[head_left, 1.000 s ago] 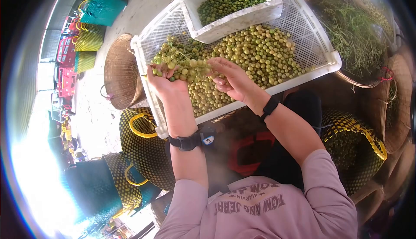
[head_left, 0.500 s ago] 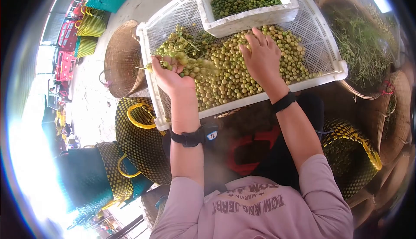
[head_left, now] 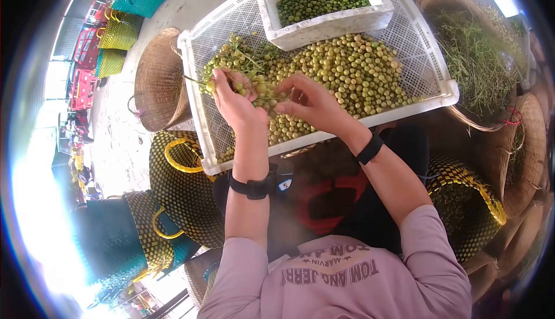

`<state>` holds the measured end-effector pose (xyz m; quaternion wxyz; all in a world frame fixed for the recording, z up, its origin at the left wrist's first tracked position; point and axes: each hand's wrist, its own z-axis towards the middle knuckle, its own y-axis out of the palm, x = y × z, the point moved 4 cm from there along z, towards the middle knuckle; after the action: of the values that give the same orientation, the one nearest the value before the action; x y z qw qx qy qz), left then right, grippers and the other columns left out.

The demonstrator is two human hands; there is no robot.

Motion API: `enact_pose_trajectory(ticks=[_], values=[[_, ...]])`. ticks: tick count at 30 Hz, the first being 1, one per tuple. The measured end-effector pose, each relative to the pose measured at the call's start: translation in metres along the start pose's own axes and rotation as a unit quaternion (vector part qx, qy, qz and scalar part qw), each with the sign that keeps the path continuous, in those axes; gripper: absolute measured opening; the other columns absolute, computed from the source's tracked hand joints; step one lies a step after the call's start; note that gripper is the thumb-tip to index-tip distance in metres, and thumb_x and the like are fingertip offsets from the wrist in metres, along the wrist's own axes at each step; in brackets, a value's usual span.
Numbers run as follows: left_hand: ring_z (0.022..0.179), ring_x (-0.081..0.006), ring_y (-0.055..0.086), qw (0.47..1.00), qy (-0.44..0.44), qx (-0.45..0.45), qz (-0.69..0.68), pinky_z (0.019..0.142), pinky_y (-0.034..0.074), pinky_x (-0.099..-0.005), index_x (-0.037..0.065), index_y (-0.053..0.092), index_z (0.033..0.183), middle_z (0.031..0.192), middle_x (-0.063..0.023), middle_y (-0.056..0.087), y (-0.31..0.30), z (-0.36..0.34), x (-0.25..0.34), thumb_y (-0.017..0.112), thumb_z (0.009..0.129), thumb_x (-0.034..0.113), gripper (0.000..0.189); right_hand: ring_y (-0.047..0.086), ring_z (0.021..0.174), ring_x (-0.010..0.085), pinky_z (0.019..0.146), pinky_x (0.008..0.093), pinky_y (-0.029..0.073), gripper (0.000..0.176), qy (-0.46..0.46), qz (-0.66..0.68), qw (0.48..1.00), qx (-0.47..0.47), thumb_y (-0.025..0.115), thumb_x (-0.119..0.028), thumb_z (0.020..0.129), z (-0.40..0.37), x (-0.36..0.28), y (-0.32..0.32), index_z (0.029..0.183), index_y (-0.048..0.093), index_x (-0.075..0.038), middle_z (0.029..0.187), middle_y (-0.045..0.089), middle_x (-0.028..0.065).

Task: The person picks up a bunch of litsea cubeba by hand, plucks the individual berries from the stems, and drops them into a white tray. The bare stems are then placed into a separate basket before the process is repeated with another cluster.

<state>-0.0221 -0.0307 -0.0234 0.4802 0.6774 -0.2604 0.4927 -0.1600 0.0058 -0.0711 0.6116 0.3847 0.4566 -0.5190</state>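
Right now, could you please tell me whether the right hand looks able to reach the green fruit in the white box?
Probably yes: the white box is open on top, and only loose yellowish fruit and the box's near wall seem to lie between the green fruit and the right hand.

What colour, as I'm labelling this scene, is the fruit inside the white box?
The fruit is green, best seen in the head view.

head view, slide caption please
Left hand holds stemmed green fruit, right hand close by, over a white mesh tray
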Motion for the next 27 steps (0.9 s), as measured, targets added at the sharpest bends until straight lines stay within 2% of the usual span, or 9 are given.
enact_pose_trajectory(ticks=[4,6,10,12,15,19,21,24,27], values=[[0.051,-0.0053,0.035,0.999,-0.028,0.045,0.014,0.045,0.026,-0.0212,0.014,0.048,0.084,0.065,0.0045,0.042,0.000,0.001,0.002,0.048,0.097,0.033,0.023,0.048,0.069,0.0059,0.061,0.0210,0.040,0.023,0.015,0.024,1.000,-0.013,0.068,-0.020,0.087,-0.001,0.011,0.002,0.102,0.060,-0.006,0.085,0.054,-0.0026],[0.052,-0.0051,0.035,0.998,-0.035,0.049,0.030,0.046,0.026,-0.0211,0.015,0.048,0.085,0.065,0.0046,0.042,0.001,0.001,0.002,0.049,0.097,0.034,0.023,0.049,0.070,0.0055,0.061,0.0202,0.039,0.018,0.073,0.176,0.981,-0.033,0.066,-0.017,0.088,0.000,0.018,0.004,0.100,0.060,-0.005,0.083,0.055,-0.0025],[0.053,-0.0052,0.036,0.995,-0.087,0.051,0.016,0.046,0.030,-0.0213,0.015,0.049,0.086,0.065,0.0047,0.043,-0.005,0.011,-0.005,0.050,0.096,0.033,0.021,0.048,0.068,0.0050,0.060,0.0198,0.040,0.014,0.148,0.258,0.953,-0.053,0.062,-0.015,0.090,-0.002,0.022,-0.010,0.099,0.059,-0.005,0.081,0.055,-0.0019],[0.053,-0.0053,0.036,0.992,-0.101,0.074,0.007,0.046,0.031,-0.0214,0.015,0.049,0.087,0.064,0.0047,0.043,-0.013,0.019,-0.003,0.051,0.096,0.033,0.021,0.047,0.067,0.0045,0.059,0.0196,0.039,0.012,0.154,0.392,0.907,0.007,0.060,-0.014,0.090,0.001,0.027,-0.020,0.097,0.058,-0.005,0.080,0.055,-0.0029],[0.053,-0.0056,0.036,0.996,-0.082,0.022,-0.031,0.047,0.033,-0.0215,0.015,0.049,0.086,0.064,0.0051,0.043,-0.014,0.026,0.002,0.053,0.095,0.033,0.021,0.046,0.065,0.0045,0.059,0.0198,0.039,0.014,0.201,0.417,0.885,0.040,0.060,-0.017,0.090,0.000,0.024,-0.023,0.096,0.059,-0.005,0.078,0.053,-0.0038],[0.053,-0.0049,0.036,0.996,-0.079,0.013,-0.025,0.047,0.030,-0.0200,0.016,0.050,0.086,0.064,0.0066,0.043,-0.007,0.023,0.002,0.053,0.095,0.034,0.021,0.045,0.065,0.0039,0.060,0.0201,0.039,0.014,0.191,0.254,0.948,0.013,0.062,-0.017,0.089,0.000,0.024,-0.008,0.096,0.059,-0.005,0.078,0.052,-0.0043],[0.053,-0.0045,0.035,0.996,-0.085,0.029,-0.010,0.047,0.029,-0.0193,0.016,0.050,0.085,0.063,0.0071,0.042,-0.006,0.020,-0.002,0.053,0.095,0.034,0.021,0.045,0.063,0.0034,0.057,0.0194,0.038,0.012,0.076,0.101,0.992,0.015,0.066,-0.017,0.086,0.002,0.016,-0.003,0.091,0.062,-0.007,0.074,0.053,-0.0042],[0.052,-0.0033,0.032,0.992,-0.126,0.015,-0.014,0.048,0.027,-0.0191,0.017,0.052,0.083,0.062,0.0082,0.041,-0.003,0.014,-0.009,0.054,0.094,0.035,0.021,0.042,0.065,0.0026,0.059,0.0191,0.036,0.014,0.032,0.038,0.999,0.002,0.065,-0.015,0.088,-0.001,0.013,0.001,0.098,0.062,-0.008,0.076,0.050,-0.0057],[0.052,-0.0033,0.032,0.993,-0.117,-0.017,-0.021,0.048,0.027,-0.0190,0.017,0.053,0.085,0.064,0.0083,0.042,-0.002,0.014,-0.007,0.055,0.094,0.035,0.020,0.041,0.063,0.0030,0.055,0.0196,0.034,0.014,0.103,0.209,0.972,-0.037,0.063,-0.019,0.089,0.000,0.022,0.006,0.097,0.062,-0.008,0.079,0.052,-0.0039]])
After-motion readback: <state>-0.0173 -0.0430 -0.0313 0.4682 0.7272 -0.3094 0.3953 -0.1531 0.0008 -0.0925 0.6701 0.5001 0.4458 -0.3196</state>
